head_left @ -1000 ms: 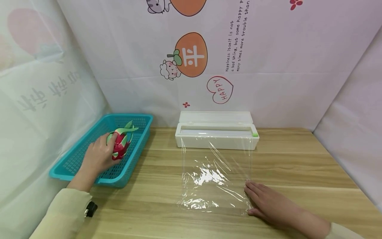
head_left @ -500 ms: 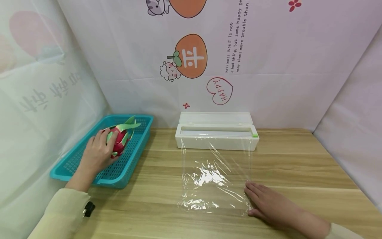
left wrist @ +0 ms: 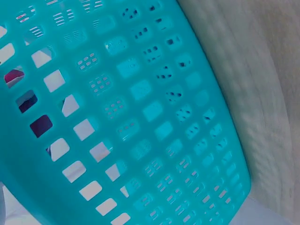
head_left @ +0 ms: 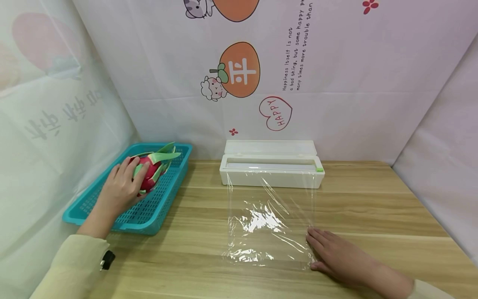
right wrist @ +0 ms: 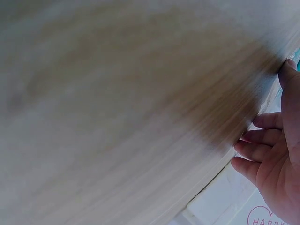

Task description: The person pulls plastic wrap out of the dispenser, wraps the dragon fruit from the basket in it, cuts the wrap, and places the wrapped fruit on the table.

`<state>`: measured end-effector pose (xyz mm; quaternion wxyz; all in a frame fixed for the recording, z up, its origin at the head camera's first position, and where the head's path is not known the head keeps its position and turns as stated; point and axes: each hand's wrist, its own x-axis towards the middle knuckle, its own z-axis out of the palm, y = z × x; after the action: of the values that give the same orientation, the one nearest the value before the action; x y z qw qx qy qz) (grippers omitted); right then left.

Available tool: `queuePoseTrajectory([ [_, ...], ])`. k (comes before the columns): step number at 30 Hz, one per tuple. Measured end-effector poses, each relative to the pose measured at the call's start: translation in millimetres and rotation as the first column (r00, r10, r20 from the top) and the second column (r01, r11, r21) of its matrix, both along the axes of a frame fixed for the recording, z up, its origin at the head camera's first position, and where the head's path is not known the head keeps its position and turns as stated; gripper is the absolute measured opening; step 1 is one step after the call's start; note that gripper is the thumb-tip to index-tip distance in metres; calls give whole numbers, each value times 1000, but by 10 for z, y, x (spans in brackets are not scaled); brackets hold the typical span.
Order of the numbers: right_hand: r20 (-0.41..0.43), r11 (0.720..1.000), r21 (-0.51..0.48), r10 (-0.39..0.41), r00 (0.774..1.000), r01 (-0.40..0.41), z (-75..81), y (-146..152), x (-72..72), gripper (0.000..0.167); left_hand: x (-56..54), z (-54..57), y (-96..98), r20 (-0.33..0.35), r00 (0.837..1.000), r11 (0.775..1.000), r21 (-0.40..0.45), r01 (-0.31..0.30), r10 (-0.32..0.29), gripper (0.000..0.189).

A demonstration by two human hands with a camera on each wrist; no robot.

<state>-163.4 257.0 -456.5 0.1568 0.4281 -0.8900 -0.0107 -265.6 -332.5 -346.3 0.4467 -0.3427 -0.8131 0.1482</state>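
In the head view, my left hand [head_left: 121,187] grips a red dragon fruit [head_left: 154,168] with green leaf tips, over the teal plastic basket [head_left: 173,195]. Its fingers bend across the fruit's near side; the palm side is hidden. The left wrist view is filled by the basket's perforated wall [left wrist: 150,110], with a bit of red behind the holes. A clear sheet of cling film [head_left: 261,220] lies on the table, drawn out from a white dispenser [head_left: 274,178]. My right hand [head_left: 340,257] rests on the film's right edge, its fingers fairly straight; fingertips touch the surface in the right wrist view.
The dispenser's lid [head_left: 270,147] stands raised against the patterned white back cloth [head_left: 336,116]. A green slider [head_left: 319,169] sits at its right end. Wood-grain table [head_left: 373,199] surrounds the film. White cloth walls close in both sides.
My left hand has shifted slightly left and turned the dragon fruit so that its leaves point farther up and right. The right hand, film and dispenser stay put.
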Motion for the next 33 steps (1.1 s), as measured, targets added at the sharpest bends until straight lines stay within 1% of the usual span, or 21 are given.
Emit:
queuePoseTrajectory([
  [3, 5, 1000, 1, -1, 1000, 1, 6, 1, 3, 65, 14, 26, 19, -18, 1000, 1000, -3, 3, -3, 117],
  [7, 2, 1000, 3, 1, 1000, -1, 4, 2, 3, 66, 29, 55, 34, 1, 1000, 1000, 6, 22, -22, 116],
  [9, -1, 1000, 4, 3, 1000, -3, 1, 5, 0, 66, 29, 67, 43, 5, 999, 999, 13, 40, -40, 114],
  [12, -7, 1000, 2, 5, 1000, -5, -3, 10, 1, 66, 21, 88, 69, -10, 997, 997, 22, 72, -72, 114],
  [15, -11, 1000, -1, 10, 1000, -10, -7, 10, 0, 65, 9, 111, 101, -30, 995, 995, 15, 101, -100, 113],
  [18, -20, 1000, -4, 19, 1000, -19, -13, 6, -4, 65, 2, 135, 139, -33, 992, 992, 6, 125, -124, 109],
  [25, -33, 1000, -10, 26, 999, -26, -14, 4, -7, 65, 12, 197, 255, -24, 990, 991, -3, 137, -137, 113],
  [33, -16, 1000, -6, 20, 1000, -20, -16, 9, -9, 65, 5, 235, 401, -33, 985, 986, -21, 166, -167, 107],
])
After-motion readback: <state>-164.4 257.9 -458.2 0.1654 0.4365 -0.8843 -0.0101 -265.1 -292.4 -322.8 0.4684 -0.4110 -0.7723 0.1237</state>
